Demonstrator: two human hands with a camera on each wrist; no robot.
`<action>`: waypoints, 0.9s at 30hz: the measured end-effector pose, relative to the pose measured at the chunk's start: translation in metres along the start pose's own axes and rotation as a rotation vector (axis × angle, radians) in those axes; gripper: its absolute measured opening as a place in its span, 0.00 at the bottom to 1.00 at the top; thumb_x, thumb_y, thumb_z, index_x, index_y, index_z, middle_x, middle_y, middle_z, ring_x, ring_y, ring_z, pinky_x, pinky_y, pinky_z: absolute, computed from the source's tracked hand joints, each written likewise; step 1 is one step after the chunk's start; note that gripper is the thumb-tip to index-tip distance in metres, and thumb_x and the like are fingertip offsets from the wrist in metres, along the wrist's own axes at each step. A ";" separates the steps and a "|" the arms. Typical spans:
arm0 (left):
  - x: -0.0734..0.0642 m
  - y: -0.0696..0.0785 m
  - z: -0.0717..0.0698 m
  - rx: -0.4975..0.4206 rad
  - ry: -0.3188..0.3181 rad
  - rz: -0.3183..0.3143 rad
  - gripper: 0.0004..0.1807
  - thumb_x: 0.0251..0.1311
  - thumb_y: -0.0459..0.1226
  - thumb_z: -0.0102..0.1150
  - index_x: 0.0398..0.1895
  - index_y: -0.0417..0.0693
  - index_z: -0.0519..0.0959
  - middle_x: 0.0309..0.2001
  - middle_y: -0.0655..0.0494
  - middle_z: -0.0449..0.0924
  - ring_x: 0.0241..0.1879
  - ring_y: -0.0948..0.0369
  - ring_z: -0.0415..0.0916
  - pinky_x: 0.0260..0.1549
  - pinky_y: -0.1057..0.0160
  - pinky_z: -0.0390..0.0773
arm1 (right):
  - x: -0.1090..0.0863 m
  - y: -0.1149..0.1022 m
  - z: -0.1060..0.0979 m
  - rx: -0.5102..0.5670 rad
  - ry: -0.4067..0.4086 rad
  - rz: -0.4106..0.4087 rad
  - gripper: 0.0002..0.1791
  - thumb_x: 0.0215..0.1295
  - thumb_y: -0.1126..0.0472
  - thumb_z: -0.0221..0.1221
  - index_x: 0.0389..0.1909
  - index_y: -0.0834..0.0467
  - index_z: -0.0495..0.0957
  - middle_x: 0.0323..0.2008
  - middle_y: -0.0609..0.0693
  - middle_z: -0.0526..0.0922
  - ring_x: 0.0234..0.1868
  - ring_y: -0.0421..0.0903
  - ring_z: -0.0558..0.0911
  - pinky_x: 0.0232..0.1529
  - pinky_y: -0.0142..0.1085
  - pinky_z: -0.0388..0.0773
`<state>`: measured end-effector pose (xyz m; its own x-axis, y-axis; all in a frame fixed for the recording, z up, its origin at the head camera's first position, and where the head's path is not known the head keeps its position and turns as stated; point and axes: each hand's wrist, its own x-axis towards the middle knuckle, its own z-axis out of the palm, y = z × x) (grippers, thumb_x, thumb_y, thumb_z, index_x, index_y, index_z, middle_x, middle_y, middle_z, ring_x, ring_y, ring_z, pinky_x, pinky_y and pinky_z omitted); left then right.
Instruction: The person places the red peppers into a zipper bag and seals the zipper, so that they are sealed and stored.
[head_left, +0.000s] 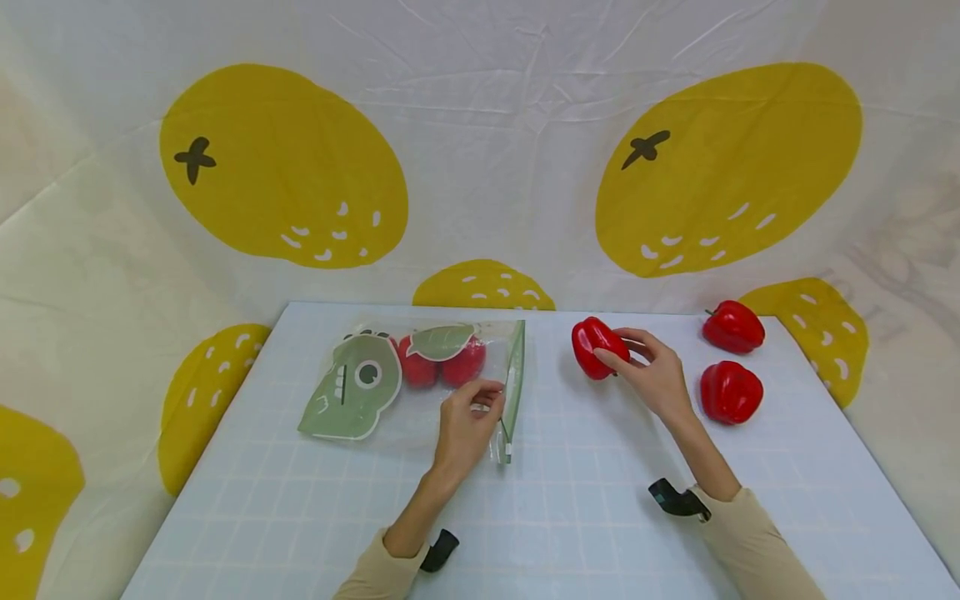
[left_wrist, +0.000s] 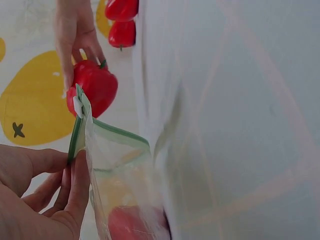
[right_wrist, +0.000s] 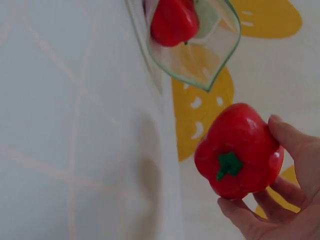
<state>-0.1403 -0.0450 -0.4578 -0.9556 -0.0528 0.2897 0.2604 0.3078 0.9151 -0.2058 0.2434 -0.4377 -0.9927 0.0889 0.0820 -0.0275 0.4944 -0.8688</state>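
Note:
A clear zip bag (head_left: 420, 425) with a green cartoon print and green rim lies on the table, its mouth facing right. Red bell peppers (head_left: 463, 365) show inside it, partly covered by the print. My left hand (head_left: 467, 421) pinches the bag's rim between thumb and fingers; in the left wrist view the green zip strip (left_wrist: 75, 140) rises from that pinch and the mouth gapes. Just right of the mouth, my right hand (head_left: 651, 371) holds another red bell pepper (head_left: 596, 346) above the table. Its green stem (right_wrist: 229, 165) faces the right wrist camera.
Two more red bell peppers, one behind (head_left: 735, 327) and one in front (head_left: 731, 392), rest at the right side of the white grid-patterned table (head_left: 570, 517). A pale cloth (head_left: 495, 167) with yellow fruit prints hangs behind the table's back edge.

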 end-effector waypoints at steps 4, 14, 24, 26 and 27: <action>0.000 0.000 0.000 0.014 0.005 0.009 0.06 0.64 0.28 0.67 0.42 0.40 0.86 0.36 0.51 0.86 0.36 0.56 0.84 0.35 0.68 0.85 | -0.001 -0.003 0.012 0.020 -0.030 -0.002 0.40 0.59 0.41 0.72 0.68 0.54 0.73 0.68 0.55 0.74 0.68 0.57 0.72 0.58 0.50 0.80; -0.001 0.005 0.001 0.097 0.029 0.066 0.04 0.62 0.26 0.66 0.39 0.38 0.84 0.34 0.49 0.85 0.32 0.56 0.83 0.32 0.66 0.85 | -0.003 -0.011 0.038 0.065 -0.118 -0.040 0.35 0.60 0.45 0.73 0.65 0.55 0.75 0.64 0.56 0.77 0.66 0.57 0.74 0.58 0.53 0.80; -0.003 0.007 0.001 0.174 0.039 0.072 0.07 0.62 0.27 0.68 0.43 0.41 0.84 0.35 0.51 0.85 0.33 0.59 0.82 0.32 0.67 0.85 | -0.006 -0.018 0.061 0.076 -0.175 -0.087 0.31 0.61 0.50 0.73 0.63 0.56 0.76 0.62 0.56 0.78 0.63 0.57 0.76 0.57 0.50 0.81; -0.004 0.007 0.001 0.175 0.043 0.081 0.07 0.62 0.27 0.67 0.43 0.40 0.84 0.36 0.51 0.85 0.33 0.58 0.83 0.33 0.67 0.85 | -0.006 -0.019 0.066 0.079 -0.192 -0.091 0.31 0.61 0.50 0.73 0.62 0.56 0.77 0.61 0.56 0.79 0.63 0.57 0.76 0.57 0.49 0.82; -0.004 0.007 0.001 0.174 0.044 0.083 0.08 0.62 0.27 0.67 0.44 0.39 0.84 0.36 0.51 0.84 0.34 0.58 0.82 0.33 0.68 0.85 | -0.005 -0.020 0.068 0.082 -0.202 -0.094 0.31 0.61 0.50 0.73 0.62 0.56 0.77 0.61 0.55 0.79 0.62 0.57 0.76 0.57 0.49 0.82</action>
<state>-0.1347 -0.0423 -0.4531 -0.9239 -0.0607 0.3777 0.3067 0.4726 0.8262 -0.2080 0.1743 -0.4542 -0.9884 -0.1337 0.0722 -0.1225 0.4197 -0.8994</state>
